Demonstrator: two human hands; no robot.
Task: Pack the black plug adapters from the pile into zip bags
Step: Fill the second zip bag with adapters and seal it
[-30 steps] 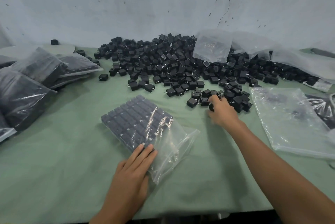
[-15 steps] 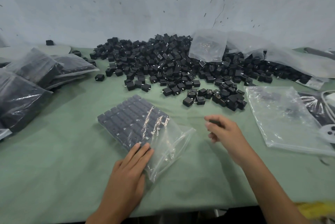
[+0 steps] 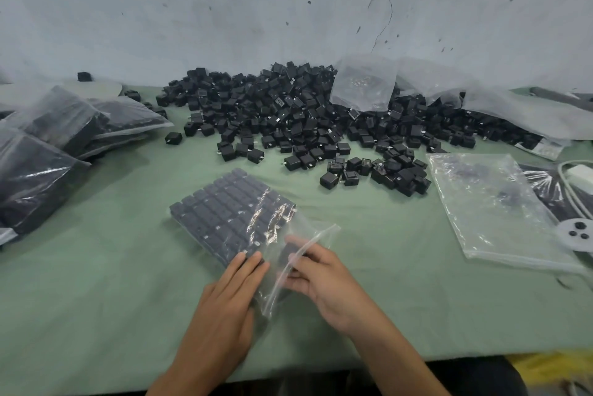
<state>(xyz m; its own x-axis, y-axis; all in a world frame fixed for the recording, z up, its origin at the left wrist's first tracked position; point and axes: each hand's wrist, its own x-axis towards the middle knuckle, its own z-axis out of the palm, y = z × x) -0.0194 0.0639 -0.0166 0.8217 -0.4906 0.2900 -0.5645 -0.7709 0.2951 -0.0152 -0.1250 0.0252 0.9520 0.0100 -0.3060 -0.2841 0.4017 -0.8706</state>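
Note:
A clear zip bag [image 3: 244, 219] lies on the green cloth, filled with rows of black plug adapters. My left hand [image 3: 231, 293] rests flat with straight fingers on the bag's near corner. My right hand [image 3: 317, 273] reaches into the bag's open mouth, its fingers pinching a black adapter [image 3: 288, 253] seen through the plastic. The big pile of loose black adapters [image 3: 305, 119] spreads along the wall beyond the bag.
Filled zip bags [image 3: 54, 142] are stacked at the left. Empty clear bags [image 3: 491, 203] lie at the right, and more plastic [image 3: 365, 81] drapes over the pile. A white cable and round disc [image 3: 577, 235] sit at the right edge. The table's front edge [image 3: 417, 360] is near me.
My right hand left the pile with an adapter, came back toward me and went into the bag's mouth. The left hand stayed on the bag.

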